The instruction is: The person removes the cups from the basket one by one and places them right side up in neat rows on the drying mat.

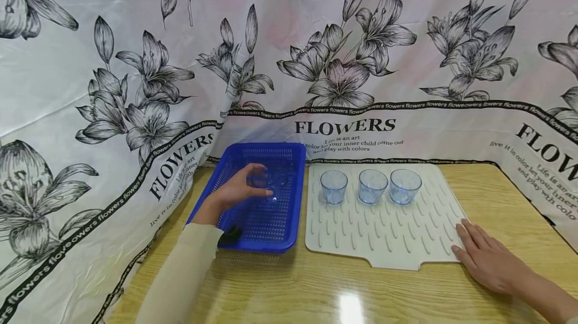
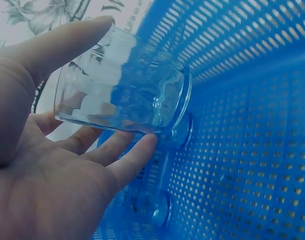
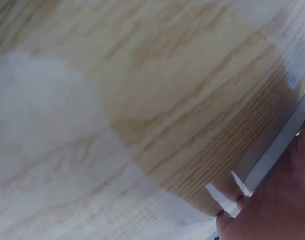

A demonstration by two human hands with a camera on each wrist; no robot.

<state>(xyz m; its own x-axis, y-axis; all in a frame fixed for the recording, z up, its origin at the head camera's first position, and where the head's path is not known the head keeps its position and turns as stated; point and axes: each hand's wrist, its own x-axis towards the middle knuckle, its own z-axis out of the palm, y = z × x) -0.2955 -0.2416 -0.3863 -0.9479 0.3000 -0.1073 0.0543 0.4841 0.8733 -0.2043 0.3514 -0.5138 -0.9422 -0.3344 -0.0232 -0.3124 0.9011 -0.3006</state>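
My left hand (image 1: 236, 189) is over the blue basket (image 1: 296, 208) and grips a clear drinking glass (image 2: 125, 82) between thumb and fingers. The glass lies tilted on its side in the grip. Lower in the basket, more glasses (image 2: 161, 209) show beyond the fingers, partly hidden. To the right lies a pale drying mat (image 1: 347, 241) with three glasses standing in its back part: a left one (image 1: 334, 188), a middle one (image 1: 372, 188) and a right one (image 1: 405, 188). My right hand (image 1: 492, 261) rests with its extended fingers at the mat's right edge.
Both basket and mat stand on a wood-grain table (image 1: 316, 289). A flower-printed curtain (image 1: 253, 128) borders the table at the back and on both sides. The basket's raised rim is close to the mat's left edge.
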